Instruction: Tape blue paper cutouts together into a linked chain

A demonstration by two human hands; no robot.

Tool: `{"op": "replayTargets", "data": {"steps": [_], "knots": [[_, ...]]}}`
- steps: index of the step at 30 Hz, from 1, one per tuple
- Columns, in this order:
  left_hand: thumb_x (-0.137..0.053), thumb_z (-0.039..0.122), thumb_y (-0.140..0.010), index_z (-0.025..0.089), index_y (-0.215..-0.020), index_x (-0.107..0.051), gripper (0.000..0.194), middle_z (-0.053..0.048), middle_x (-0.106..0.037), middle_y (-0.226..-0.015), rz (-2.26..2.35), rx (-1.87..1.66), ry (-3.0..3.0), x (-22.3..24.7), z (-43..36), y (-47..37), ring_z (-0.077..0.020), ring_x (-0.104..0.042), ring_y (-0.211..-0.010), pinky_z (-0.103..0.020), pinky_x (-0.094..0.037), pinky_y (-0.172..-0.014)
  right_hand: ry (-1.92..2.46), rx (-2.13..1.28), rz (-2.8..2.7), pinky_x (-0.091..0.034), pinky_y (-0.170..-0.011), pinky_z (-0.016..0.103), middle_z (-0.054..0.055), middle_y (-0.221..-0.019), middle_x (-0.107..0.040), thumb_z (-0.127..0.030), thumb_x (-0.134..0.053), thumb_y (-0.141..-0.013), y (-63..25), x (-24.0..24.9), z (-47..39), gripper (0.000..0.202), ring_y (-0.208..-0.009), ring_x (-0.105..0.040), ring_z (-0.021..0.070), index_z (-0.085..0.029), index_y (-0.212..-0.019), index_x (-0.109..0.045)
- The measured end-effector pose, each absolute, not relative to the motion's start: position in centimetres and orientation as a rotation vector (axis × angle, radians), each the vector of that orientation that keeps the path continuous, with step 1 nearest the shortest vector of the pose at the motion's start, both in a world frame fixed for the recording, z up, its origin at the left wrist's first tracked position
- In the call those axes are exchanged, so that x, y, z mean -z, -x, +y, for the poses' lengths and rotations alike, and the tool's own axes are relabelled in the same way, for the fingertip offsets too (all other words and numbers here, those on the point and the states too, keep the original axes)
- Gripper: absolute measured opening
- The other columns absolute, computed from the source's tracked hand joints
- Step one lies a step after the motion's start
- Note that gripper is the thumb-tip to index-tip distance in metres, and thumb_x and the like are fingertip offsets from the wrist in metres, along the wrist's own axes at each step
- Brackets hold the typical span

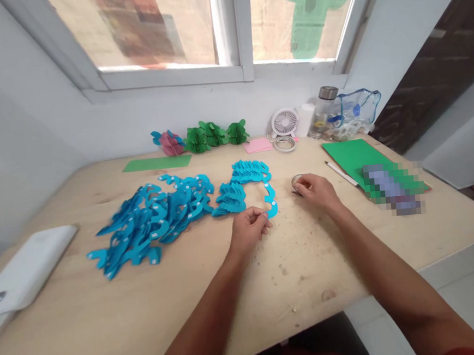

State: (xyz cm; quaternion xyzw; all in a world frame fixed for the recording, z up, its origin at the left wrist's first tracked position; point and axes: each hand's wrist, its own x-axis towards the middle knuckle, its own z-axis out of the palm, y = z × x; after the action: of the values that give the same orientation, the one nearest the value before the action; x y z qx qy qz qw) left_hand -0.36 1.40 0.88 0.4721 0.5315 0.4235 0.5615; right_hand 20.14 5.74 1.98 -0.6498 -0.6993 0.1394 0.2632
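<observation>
My left hand (251, 225) is closed in a pinch at the lower end of a wavy blue paper strip (271, 207) with small white squares on it. To the right, my right hand (317, 191) has its fingers closed on a small ring that looks like a roll of tape (296, 178). A dark tip shows under those fingers; its kind is hidden. Beyond my left hand sit a folded stack of blue cut-outs (229, 199) and another row of them (247, 171). A big loose heap of blue paper cut-outs (158, 214) spreads over the table to the left.
Along the wall stand green paper honeycomb shapes (213, 134), a pink one (171, 143), a small fan (284, 122) and a bottle (322, 111). A larger tape roll (284, 143) lies before the fan. Green sheets (354, 152) and a pen (341, 173) lie right; a white device (30, 265) left.
</observation>
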Motion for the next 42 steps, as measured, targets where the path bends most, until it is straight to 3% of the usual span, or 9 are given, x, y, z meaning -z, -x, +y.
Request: {"op": "replayTargets", "data": {"steps": [5,11,18,25,32,36,42], "knots": [[-0.050,0.018,-0.067,0.016,-0.052,-0.056,0.017,0.005,-0.051,-0.039,1.340,-0.945,-1.252,-1.2,1.2,0.5,-0.0059,-0.040,-0.033,-0.018,-0.031,-0.039,2.027,-0.051,-2.137,-0.036,-0.071,0.030,0.009,-0.094,-0.065,-0.036,-0.056,-0.076,-22.0,-2.5,5.9,0.026,-0.092,-0.053,0.0235,-0.018,-0.092,-0.065],[-0.048,0.021,-0.070,0.016,-0.050,-0.061,0.025,0.003,-0.052,-0.038,1.443,-0.830,-1.510,-1.3,1.2,1.1,-0.0092,-0.046,-0.038,-0.020,-0.036,-0.046,2.120,-0.056,-2.311,-0.033,-0.072,0.031,0.010,-0.096,-0.065,-0.030,-0.055,-0.076,-21.2,-2.8,5.6,0.022,-0.092,-0.051,0.0247,-0.018,-0.091,-0.065],[-0.050,0.027,-0.069,0.014,-0.090,-0.068,0.030,0.002,-0.059,-0.047,1.533,-0.960,-1.559,0.2,1.6,1.6,-0.0132,-0.053,-0.045,-0.022,-0.039,-0.047,2.054,0.000,-2.337,-0.031,-0.070,0.031,0.011,-0.090,-0.067,-0.020,-0.047,-0.079,-20.8,-3.0,5.4,0.019,-0.090,-0.053,0.0246,-0.018,-0.084,-0.065],[-0.052,0.031,-0.069,0.015,-0.085,-0.066,0.026,0.002,-0.059,-0.052,1.496,-1.050,-1.483,1.1,1.8,1.5,-0.0127,-0.052,-0.045,-0.023,-0.039,-0.047,1.990,-0.235,-2.122,-0.029,-0.059,0.026,0.005,-0.075,-0.067,-0.029,-0.049,-0.079,-21.9,-2.3,6.0,0.019,-0.070,-0.056,0.0173,-0.019,-0.074,-0.065],[-0.053,0.030,-0.071,0.014,-0.088,-0.065,0.026,0.001,-0.060,-0.056,1.468,-1.108,-1.510,0.3,1.4,0.9,-0.0113,-0.050,-0.046,-0.022,-0.039,-0.046,1.514,-0.765,-1.220,-0.038,-0.052,0.022,-0.002,-0.059,-0.057,-0.027,-0.046,-0.079,-22.7,-1.8,7.2,0.016,-0.053,-0.055,0.0114,-0.019,-0.066,-0.049],[-0.051,0.028,-0.072,0.016,-0.087,-0.065,0.024,0.002,-0.060,-0.055,1.380,-0.940,-1.688,-1.3,1.1,-0.7,-0.0111,-0.050,-0.045,-0.022,-0.039,-0.047,1.250,-1.031,-0.789,-0.039,-0.044,0.019,-0.004,-0.056,-0.057,-0.022,-0.046,-0.081,-23.1,-2.3,7.4,0.009,-0.042,-0.050,0.0080,-0.019,-0.072,-0.047],[-0.046,0.019,-0.075,0.018,-0.087,-0.066,0.023,0.000,-0.065,-0.061,1.359,-0.657,-2.052,-2.8,2.1,-4.9,-0.0128,-0.058,-0.054,-0.023,-0.042,-0.056,0.983,-1.144,-0.576,-0.037,-0.040,0.015,-0.005,-0.051,-0.057,-0.025,-0.054,-0.082,-24.0,-2.6,7.4,0.007,-0.038,-0.047,0.0053,-0.018,-0.080,-0.054]]}}
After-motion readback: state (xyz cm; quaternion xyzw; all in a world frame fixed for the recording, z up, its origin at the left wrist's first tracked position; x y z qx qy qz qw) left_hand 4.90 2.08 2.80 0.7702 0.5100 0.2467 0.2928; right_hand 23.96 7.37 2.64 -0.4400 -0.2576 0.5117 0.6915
